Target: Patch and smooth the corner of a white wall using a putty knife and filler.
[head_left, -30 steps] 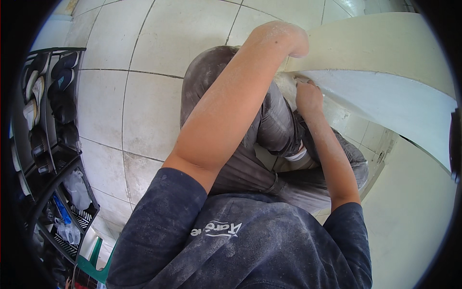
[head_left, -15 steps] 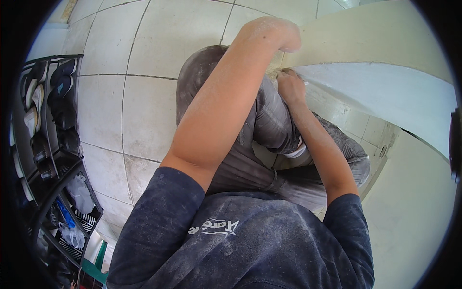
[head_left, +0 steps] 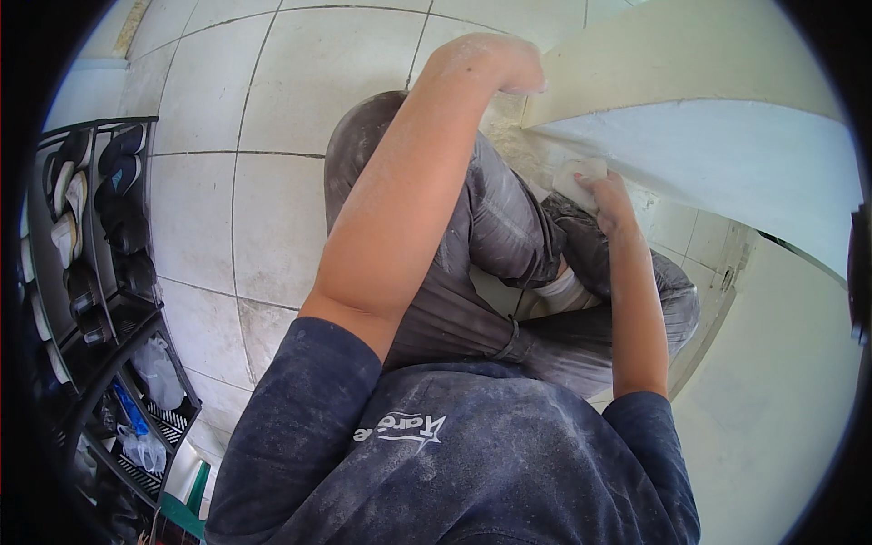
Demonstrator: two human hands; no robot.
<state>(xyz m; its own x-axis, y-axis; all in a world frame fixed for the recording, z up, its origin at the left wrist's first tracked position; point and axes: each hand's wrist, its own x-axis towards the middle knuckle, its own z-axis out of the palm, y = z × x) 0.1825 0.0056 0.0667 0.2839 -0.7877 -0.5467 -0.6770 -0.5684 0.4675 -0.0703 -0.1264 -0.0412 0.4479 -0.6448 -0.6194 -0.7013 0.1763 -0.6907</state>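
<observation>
Pale tiled floor [head_left: 282, 213] (grimy in places), black shoe rack [head_left: 132, 315] at left, pale wall [head_left: 781, 391] lower right.

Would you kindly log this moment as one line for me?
Right hand: holds pale piece near white panel | Left hand: beside cream panel, fingers hidden | Trousers: dusty | Shoe rack: at left

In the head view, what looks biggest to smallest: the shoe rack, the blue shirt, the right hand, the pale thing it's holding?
1. Blue shirt
2. Shoe rack
3. Right hand and pale thing: too alike to rank, fingers cover part.
</observation>
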